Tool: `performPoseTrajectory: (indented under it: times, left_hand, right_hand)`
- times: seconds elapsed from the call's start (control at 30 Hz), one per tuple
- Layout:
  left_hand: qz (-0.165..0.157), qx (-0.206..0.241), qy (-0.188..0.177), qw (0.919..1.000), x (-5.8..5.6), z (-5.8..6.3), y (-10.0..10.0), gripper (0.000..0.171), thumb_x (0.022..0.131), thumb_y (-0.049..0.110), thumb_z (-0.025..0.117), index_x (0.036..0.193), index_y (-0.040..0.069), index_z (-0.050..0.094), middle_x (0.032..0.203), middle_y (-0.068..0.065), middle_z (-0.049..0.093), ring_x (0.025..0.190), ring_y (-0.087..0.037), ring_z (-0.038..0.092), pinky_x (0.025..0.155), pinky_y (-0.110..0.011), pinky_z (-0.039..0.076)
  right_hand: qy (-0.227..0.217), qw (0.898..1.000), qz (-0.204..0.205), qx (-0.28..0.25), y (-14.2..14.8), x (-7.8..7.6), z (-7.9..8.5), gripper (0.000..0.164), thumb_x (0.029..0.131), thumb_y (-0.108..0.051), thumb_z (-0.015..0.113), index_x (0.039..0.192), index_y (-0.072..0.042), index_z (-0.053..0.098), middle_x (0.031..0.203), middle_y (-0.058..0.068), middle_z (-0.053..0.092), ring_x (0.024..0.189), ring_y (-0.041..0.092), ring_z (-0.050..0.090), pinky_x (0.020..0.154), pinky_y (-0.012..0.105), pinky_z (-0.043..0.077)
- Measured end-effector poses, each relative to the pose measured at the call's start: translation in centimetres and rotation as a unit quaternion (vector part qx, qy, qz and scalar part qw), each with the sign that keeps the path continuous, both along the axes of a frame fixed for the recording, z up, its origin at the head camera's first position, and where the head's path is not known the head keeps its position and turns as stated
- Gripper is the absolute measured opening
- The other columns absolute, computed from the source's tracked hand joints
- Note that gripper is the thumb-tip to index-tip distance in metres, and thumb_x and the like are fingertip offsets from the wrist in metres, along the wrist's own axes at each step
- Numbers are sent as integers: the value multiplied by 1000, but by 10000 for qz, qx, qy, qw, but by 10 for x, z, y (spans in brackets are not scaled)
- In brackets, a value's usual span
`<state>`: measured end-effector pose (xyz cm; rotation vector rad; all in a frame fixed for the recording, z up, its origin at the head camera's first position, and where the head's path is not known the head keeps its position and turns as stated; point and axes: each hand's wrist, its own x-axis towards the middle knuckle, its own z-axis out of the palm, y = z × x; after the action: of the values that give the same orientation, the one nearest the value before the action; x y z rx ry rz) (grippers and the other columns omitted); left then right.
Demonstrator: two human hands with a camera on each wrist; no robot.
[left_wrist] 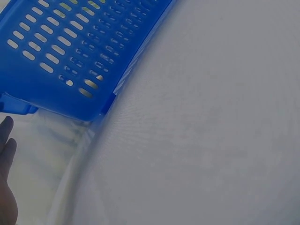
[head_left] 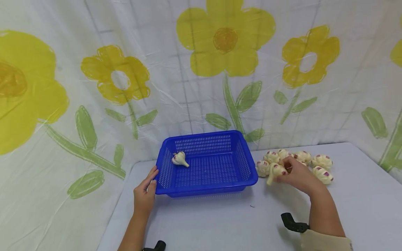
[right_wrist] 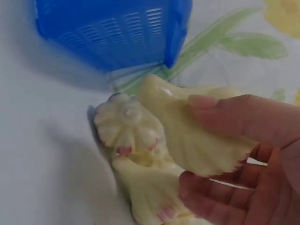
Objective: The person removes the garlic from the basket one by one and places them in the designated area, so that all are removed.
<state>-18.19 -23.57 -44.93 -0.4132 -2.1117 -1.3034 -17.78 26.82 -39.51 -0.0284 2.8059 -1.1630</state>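
A garlic bulb [right_wrist: 187, 122] is pinched between the thumb and fingers of my right hand [head_left: 296, 174], just above other garlic bulbs. In the head view this held bulb [head_left: 277, 170] points its stem down toward the table. A blue plastic basket [head_left: 207, 190] with slotted walls stands to its left, and a single garlic bulb [head_left: 180, 159] lies inside near the left wall. My left hand [head_left: 144, 195] rests at the basket's left rim with fairly straight fingers. Only part of that hand [left_wrist: 5, 178] shows in the left wrist view, below the basket's corner.
Several more garlic bulbs [head_left: 322, 161] lie bunched on the white-covered table [head_left: 220, 223], right of the basket. A small dark scrap [head_left: 252, 206] lies in front of them. Behind the table hangs a white curtain [head_left: 169, 101] with printed yellow flowers.
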Motion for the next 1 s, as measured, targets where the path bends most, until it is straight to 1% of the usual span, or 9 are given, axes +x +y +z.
performPoseTrajectory:
  times: [0.07, 0.17, 0.3, 0.47, 0.53, 0.67, 0.8, 0.9, 1.0]
  left_hand:
    - [-3, 9, -58, 10000, 4, 7, 2, 31, 93, -11, 51, 122, -12, 63, 133, -28, 58, 131, -22, 53, 106, -12, 38]
    - [-1, 13, -79, 10000, 6, 10, 4, 32, 93, -11, 51, 122, -12, 63, 133, -28, 58, 131, -23, 53, 106, -12, 38]
    - [-19, 84, 53, 9999, 5, 9, 4, 32, 92, -12, 52, 122, -12, 63, 131, -29, 59, 130, -20, 55, 106, -13, 39]
    - [8, 122, 163, 9998, 2, 4, 3, 32, 91, -13, 53, 121, -11, 64, 130, -29, 60, 129, -20, 56, 106, -13, 40]
    - [18, 133, 136, 9998, 2, 4, 3, 32, 91, -12, 53, 121, -11, 64, 131, -28, 59, 130, -19, 55, 106, -12, 39]
    - [9, 148, 26, 9999, 3, 5, 2, 32, 93, -10, 53, 122, -10, 64, 132, -27, 59, 131, -18, 54, 106, -13, 39]
    - [-9, 137, -11, 9999, 4, 6, 3, 32, 92, -11, 53, 122, -10, 63, 132, -27, 59, 131, -16, 54, 106, -13, 39]
    - [13, 135, 71, 9999, 4, 6, 3, 32, 91, -12, 53, 121, -11, 64, 131, -27, 60, 130, -17, 55, 106, -13, 40]
    - [42, 67, 207, 9998, 3, 6, 3, 32, 90, -14, 54, 120, -11, 65, 129, -28, 61, 128, -18, 56, 105, -12, 40]
  right_hand:
    - [-86, 9999, 106, 100, -1, -1, -3, 52, 78, -32, 80, 111, -5, 50, 104, 11, 56, 92, 24, 54, 68, 31, 46]
    - [-99, 9996, 160, 228, -1, -1, -6, 50, 76, -31, 81, 106, -5, 52, 97, 9, 55, 86, 23, 52, 66, 31, 43]
    - [-207, 9990, 72, 379, -3, -1, -7, 54, 75, -36, 83, 106, -4, 51, 93, 9, 53, 83, 23, 51, 63, 31, 40]
    - [-462, 9974, -224, 511, -8, 0, -2, 66, 74, -45, 82, 111, -1, 48, 98, 14, 54, 86, 27, 53, 64, 33, 44]
    - [-530, 9969, -243, 532, -9, -1, -1, 70, 75, -46, 81, 114, 0, 47, 101, 15, 56, 87, 27, 54, 65, 33, 46]
    - [-605, 9959, -237, 628, -11, -4, -4, 70, 74, -44, 82, 116, 1, 47, 100, 15, 59, 86, 26, 56, 66, 34, 47]
    - [-694, 9946, -294, 715, -14, -6, -8, 69, 75, -38, 81, 119, 2, 47, 103, 17, 60, 87, 28, 56, 68, 37, 48]
    - [-741, 9935, -315, 805, -16, -7, -11, 70, 74, -37, 82, 120, 2, 47, 108, 20, 61, 90, 31, 56, 71, 41, 49]
    - [-810, 9920, -387, 885, -17, -9, -14, 74, 71, -41, 85, 120, 2, 48, 111, 21, 62, 92, 31, 57, 72, 43, 49]
